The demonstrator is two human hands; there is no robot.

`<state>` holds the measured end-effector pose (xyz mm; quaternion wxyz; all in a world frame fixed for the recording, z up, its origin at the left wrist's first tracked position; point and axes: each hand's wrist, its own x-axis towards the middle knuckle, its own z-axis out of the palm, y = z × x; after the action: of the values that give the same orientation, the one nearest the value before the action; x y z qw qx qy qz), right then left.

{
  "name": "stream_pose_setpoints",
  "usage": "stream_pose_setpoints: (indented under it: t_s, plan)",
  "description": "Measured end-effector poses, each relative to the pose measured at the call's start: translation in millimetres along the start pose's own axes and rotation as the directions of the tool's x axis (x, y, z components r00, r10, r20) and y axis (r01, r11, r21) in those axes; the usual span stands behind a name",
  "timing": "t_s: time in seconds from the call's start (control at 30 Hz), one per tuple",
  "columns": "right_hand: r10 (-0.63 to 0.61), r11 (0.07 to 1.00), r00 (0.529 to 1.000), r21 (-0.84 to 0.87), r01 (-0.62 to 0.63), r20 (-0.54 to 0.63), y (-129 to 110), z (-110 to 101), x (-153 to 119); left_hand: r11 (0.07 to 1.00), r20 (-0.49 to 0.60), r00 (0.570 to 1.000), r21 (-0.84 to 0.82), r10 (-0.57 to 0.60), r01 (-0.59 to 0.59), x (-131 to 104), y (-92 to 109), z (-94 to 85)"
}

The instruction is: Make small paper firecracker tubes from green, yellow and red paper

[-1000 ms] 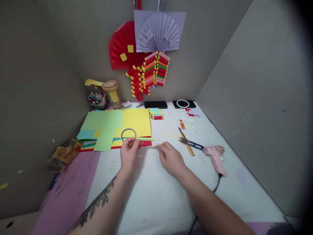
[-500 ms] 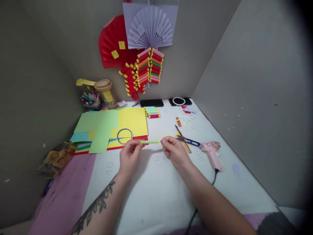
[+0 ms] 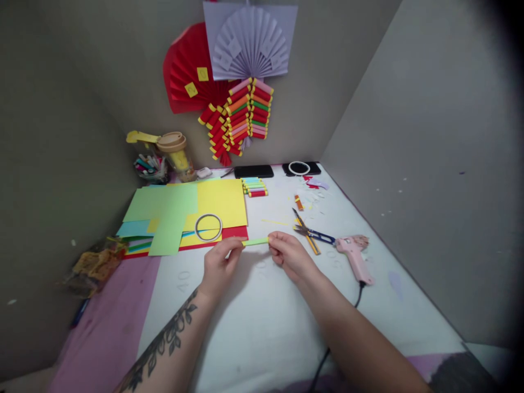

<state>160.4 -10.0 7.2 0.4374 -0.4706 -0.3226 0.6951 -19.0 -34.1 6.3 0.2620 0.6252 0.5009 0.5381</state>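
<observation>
Green paper, a slim light-coloured strip or tube (image 3: 256,242), spans the gap between two bare hands, held above the worktop (image 3: 245,322). The left hand (image 3: 223,259) has a narrow grip, pinching one end of it; the right hand (image 3: 289,251) pinches the other end, its grip just as narrow, so the piece runs nearly level from one to the other.

Just beyond the left hand, a roll of tape (image 3: 196,228) lies flat on overlapping sheets: a large yellow sheet (image 3: 225,199), a green sheet (image 3: 167,226) and, at the near edge, a red sheet (image 3: 234,233). Small paper rolls (image 3: 256,188) with yellow ends sit in a row just beside the yellow sheet.

Near the right hand, dark blue snips (image 3: 323,238) cross a yellow cutter (image 3: 315,248), and a pink glue gun (image 3: 356,259) rests just beside their handle end, its black cord (image 3: 321,371) running toward the near edge. An orange roll (image 3: 299,203) lies farther back. Along the far edge are two dark phones (image 3: 254,172), a white ring (image 3: 289,168) on one of them. Against the grey wall hang a red fan (image 3: 178,71) and a lavender fan (image 3: 249,46).
</observation>
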Motion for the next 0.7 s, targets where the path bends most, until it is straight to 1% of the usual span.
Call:
stream_pose_setpoints:
  t_s: [0.17,0.23,0.3,0.37,0.4,0.43,0.5,0.53,0.6,0.7]
  plan:
    - [-0.046,0.994,0.999,-0.098,0.043,-0.029,5.4,3.8,0.9,0.994,0.058,0.994,0.059,0.093,-0.096,-1.8,-3.5,1.3]
    - [-0.06,0.99,0.997,-0.134,0.054,-0.038,6.6,2.3,1.9,0.992,0.053,0.994,0.08,0.091,-0.095,-1.8,-5.1,1.1]
    - [-0.096,0.98,0.993,-0.18,0.084,-0.062,7.1,-0.8,3.6,0.996,0.002,0.999,0.081,0.037,-0.037,-0.6,-6.0,0.8]
    - [-0.163,0.965,0.982,-0.222,0.137,-0.101,6.9,-3.8,5.1,0.998,-0.048,0.998,0.038,-0.044,0.046,1.6,-5.5,0.5]
    - [-0.195,0.959,0.974,-0.231,0.165,-0.113,6.5,-4.6,5.5,0.996,-0.055,0.994,0.004,-0.089,0.089,2.8,-4.9,0.6]
    - [-0.221,0.955,0.969,-0.225,0.191,-0.113,6.1,-4.8,5.5,0.99,-0.045,0.99,-0.036,-0.134,0.133,4.0,-4.0,0.7]
    - [-0.235,0.96,0.97,-0.17,0.222,-0.065,5.0,-3.2,4.2,0.971,0.011,0.977,-0.11,-0.211,0.211,5.6,-2.1,1.3]
    - [-0.223,0.967,0.974,-0.13,0.218,-0.025,4.6,-1.8,3.1,0.96,0.041,0.97,-0.139,-0.239,0.242,6.2,-1.4,1.6]
    - [-0.168,0.984,0.984,-0.051,0.171,0.051,4.3,1.2,0.7,0.941,0.084,0.958,-0.181,-0.276,0.287,6.9,-0.5,2.2]
    - [-0.062,0.998,0.991,0.017,0.06,0.123,5.5,4.4,-2.2,0.911,0.096,0.943,-0.241,-0.32,0.334,7.8,-0.9,3.3]
